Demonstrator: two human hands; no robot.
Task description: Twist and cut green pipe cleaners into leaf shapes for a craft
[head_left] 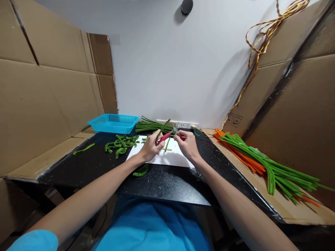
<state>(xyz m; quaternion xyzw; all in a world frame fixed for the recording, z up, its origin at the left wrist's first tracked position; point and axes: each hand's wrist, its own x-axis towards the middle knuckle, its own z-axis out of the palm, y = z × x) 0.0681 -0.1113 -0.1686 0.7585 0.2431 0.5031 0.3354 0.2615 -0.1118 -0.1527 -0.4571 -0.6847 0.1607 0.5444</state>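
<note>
Green chenille stem (165, 125): slanting up from the left hand (151, 148), above the white sheet (157, 159)
Left hand: closed around the stem and a red-handled tool (164, 137)
Right hand (188, 144): fingertips together by the tool's metal end; what they pinch cannot be told
Curled green pieces (120, 143): left of the sheet, near the blue basket (128, 127)

The left hand (151, 146) covers part of a red-handled tool (165, 136), whose exact kind cannot be told; whatever lies between the right hand's (186, 143) fingertips is too small to make out. Both hands hide some of the white sheet (159, 160). The twisted cord (259, 51) and blue sleeve (39, 241) are cut off, and the cardboard's printing (237, 120) is illegible.
</note>
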